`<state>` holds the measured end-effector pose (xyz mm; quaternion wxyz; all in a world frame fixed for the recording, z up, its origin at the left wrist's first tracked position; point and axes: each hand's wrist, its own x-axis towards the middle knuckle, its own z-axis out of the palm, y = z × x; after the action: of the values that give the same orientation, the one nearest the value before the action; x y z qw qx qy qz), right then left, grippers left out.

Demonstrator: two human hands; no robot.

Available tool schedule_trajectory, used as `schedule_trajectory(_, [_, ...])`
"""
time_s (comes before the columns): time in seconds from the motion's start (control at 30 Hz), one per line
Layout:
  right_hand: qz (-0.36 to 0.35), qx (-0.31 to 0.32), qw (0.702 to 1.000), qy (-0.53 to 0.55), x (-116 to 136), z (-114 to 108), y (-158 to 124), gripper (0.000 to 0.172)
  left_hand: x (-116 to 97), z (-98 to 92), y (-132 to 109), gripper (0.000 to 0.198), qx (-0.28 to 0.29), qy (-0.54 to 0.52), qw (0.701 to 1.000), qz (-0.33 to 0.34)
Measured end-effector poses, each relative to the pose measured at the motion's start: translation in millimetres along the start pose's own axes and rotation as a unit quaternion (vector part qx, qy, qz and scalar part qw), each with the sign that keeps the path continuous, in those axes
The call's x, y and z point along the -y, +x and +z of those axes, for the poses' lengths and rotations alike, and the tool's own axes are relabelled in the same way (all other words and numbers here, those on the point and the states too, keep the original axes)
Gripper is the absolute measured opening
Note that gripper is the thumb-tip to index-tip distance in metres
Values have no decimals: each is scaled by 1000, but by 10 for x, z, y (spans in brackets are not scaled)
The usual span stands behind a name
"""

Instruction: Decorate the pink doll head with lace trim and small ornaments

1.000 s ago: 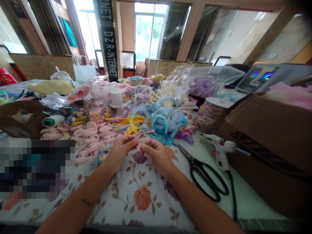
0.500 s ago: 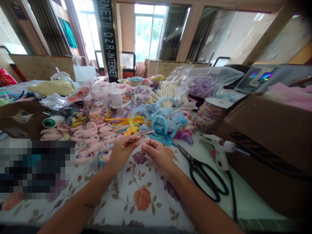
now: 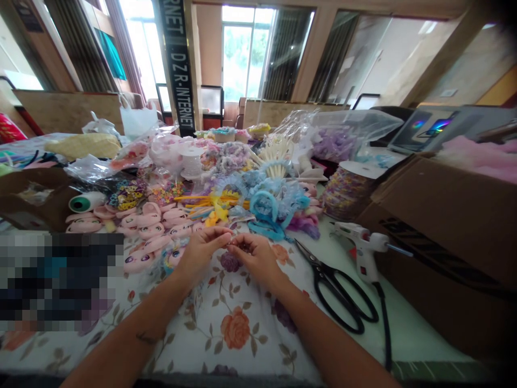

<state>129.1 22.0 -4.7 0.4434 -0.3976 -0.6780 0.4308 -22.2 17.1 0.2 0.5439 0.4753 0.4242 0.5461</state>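
My left hand [image 3: 205, 247] and my right hand [image 3: 254, 255] meet above the flowered tablecloth [image 3: 238, 302], fingertips pinched and almost touching. Whatever lies between the fingers is too small and covered to name. Just left of my left hand is a doll head with blue and yellow hair [image 3: 173, 257]. Several pink doll faces [image 3: 151, 229] with painted eyes lie beyond it. Ahead of my right hand are bright blue ribbon loops [image 3: 264, 215] and pale blue ruffled trim [image 3: 274, 191].
Black-handled scissors [image 3: 339, 291] lie right of my right forearm, beside a white glue gun [image 3: 365, 250] with its cord. A cardboard box [image 3: 440, 242] stands at the right. A spool of multicoloured yarn [image 3: 349, 188] and yellow sticks [image 3: 210, 200] are farther back.
Both hands have shifted slightly left, and the fingertips have come closer together. The small whitish bit seen between them is now mostly covered. Things on the table stay put.
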Motion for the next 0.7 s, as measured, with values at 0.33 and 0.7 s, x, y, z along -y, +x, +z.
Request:
schedule_trajectory(0.33, [56, 16, 994, 92, -66, 4, 8, 25, 36, 41, -8, 24, -42, 10, 999, 15])
schedule_trajectory(0.7, [116, -27, 976, 180, -46, 0, 22, 28, 30, -22, 30, 26, -19, 9, 1000, 10])
